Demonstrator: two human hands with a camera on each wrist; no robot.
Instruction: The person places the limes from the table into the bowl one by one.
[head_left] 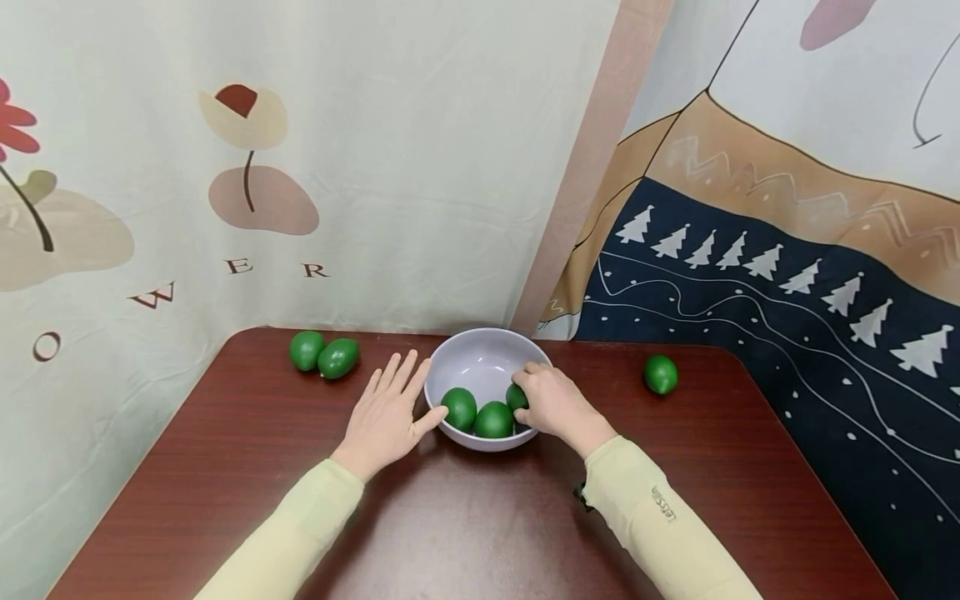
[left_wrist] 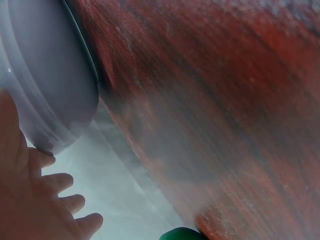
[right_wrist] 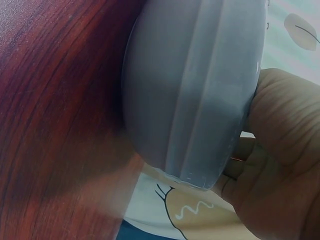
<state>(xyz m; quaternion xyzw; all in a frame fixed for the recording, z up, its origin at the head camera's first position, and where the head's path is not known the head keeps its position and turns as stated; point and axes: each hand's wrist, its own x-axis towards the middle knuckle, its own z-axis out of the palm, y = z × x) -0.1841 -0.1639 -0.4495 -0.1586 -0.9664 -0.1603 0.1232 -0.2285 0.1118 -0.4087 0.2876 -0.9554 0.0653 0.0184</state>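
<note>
A pale lavender bowl (head_left: pixel 480 346) stands near the table's far edge with green limes in its near part. One lime (head_left: pixel 459 408) lies by the left wall and another lime (head_left: pixel 494 420) at the front. My right hand (head_left: pixel 557 402) reaches over the right rim, its fingers and thumb curled round a third lime (head_left: pixel 516 397), partly hidden. My left hand (head_left: pixel 387 418) is at the bowl's left side, fingers straight and spread, the thumb at the rim. The left wrist view shows the left fingers (left_wrist: pixel 65 182) beside the bowl; in the right wrist view the bowl wall hides the right fingertips.
Two limes (head_left: pixel 321 353) lie together at the table's far left. A single lime (head_left: pixel 661 375) is at the far right. Printed curtains (head_left: pixel 420 208) hang right behind the dark red wooden table (head_left: pixel 480 517).
</note>
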